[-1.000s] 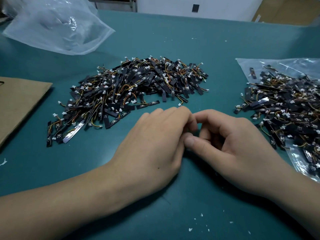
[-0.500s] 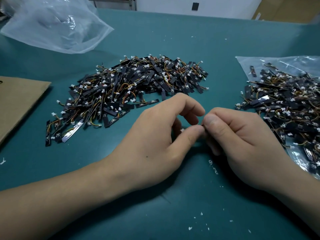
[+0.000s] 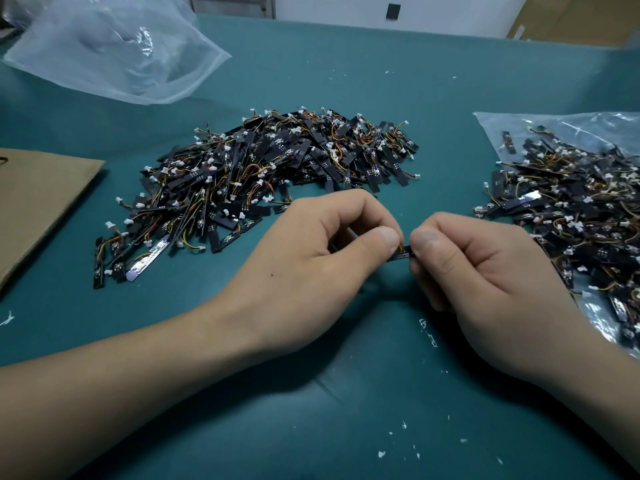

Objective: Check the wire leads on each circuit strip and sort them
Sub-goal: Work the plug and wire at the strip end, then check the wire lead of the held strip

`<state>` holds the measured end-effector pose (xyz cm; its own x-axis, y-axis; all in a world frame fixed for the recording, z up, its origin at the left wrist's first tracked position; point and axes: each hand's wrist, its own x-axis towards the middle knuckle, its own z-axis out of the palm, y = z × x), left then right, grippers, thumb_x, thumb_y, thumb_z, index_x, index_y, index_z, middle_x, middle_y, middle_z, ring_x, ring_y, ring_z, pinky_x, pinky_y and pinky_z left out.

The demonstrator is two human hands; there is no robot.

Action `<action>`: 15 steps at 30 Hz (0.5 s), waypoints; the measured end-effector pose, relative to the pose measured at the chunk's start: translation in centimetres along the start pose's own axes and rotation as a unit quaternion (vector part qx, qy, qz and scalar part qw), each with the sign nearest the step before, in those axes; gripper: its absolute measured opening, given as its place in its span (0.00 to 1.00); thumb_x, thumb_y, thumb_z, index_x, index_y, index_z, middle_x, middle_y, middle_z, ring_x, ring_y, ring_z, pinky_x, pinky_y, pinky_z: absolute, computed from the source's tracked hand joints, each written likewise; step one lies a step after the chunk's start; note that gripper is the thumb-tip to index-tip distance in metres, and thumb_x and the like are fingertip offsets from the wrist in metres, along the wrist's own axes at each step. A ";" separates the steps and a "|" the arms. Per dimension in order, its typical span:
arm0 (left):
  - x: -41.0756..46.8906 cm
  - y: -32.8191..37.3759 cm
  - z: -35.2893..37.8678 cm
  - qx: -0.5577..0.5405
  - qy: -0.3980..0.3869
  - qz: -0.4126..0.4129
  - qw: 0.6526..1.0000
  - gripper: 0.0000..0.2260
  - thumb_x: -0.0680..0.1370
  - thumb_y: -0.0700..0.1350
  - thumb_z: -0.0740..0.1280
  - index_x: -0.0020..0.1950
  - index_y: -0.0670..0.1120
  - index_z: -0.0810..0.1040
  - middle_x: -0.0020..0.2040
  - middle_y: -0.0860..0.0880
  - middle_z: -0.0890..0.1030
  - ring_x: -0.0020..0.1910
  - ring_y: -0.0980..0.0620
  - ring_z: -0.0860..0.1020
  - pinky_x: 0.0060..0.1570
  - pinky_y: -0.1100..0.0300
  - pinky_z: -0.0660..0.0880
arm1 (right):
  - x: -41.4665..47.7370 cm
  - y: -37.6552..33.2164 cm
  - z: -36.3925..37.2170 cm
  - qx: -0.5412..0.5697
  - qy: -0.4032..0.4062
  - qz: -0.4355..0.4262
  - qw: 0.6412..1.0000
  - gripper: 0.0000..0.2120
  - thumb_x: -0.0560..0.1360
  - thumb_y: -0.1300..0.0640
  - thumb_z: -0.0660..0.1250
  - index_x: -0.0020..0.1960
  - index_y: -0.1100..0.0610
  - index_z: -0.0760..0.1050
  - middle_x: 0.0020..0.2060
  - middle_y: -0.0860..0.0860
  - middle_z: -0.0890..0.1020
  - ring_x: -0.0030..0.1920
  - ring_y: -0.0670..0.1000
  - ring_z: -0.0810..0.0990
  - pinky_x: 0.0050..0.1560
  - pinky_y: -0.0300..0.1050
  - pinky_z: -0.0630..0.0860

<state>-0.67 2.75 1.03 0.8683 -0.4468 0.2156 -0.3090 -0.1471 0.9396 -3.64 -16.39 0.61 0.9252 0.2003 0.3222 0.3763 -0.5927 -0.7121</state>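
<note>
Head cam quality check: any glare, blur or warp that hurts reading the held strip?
Head view: glare streaks on the top-left clear bag and on the right bag; wide-angle stretch toward the corners; soft shadows under the left hand and right hand; no motion blur, but the held strip is mostly hidden between the thumbs.
</note>
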 end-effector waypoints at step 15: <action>0.5 -0.5 0.3 -0.045 0.067 -0.050 0.995 0.08 0.75 0.51 0.71 0.46 0.47 0.80 0.34 0.49 0.81 0.32 0.56 0.75 0.33 0.64 0.73 | -0.2 0.2 0.0 0.077 0.008 -0.017 0.997 0.16 0.83 0.48 0.58 0.38 0.47 0.73 0.24 0.46 0.76 0.25 0.45 0.72 0.30 0.35 0.68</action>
<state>-0.13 2.35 0.57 0.9387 -0.3110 0.1485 -0.1883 -0.1019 0.9768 -3.78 -16.56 0.43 0.9115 0.2045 0.3568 0.4112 -0.4588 -0.7877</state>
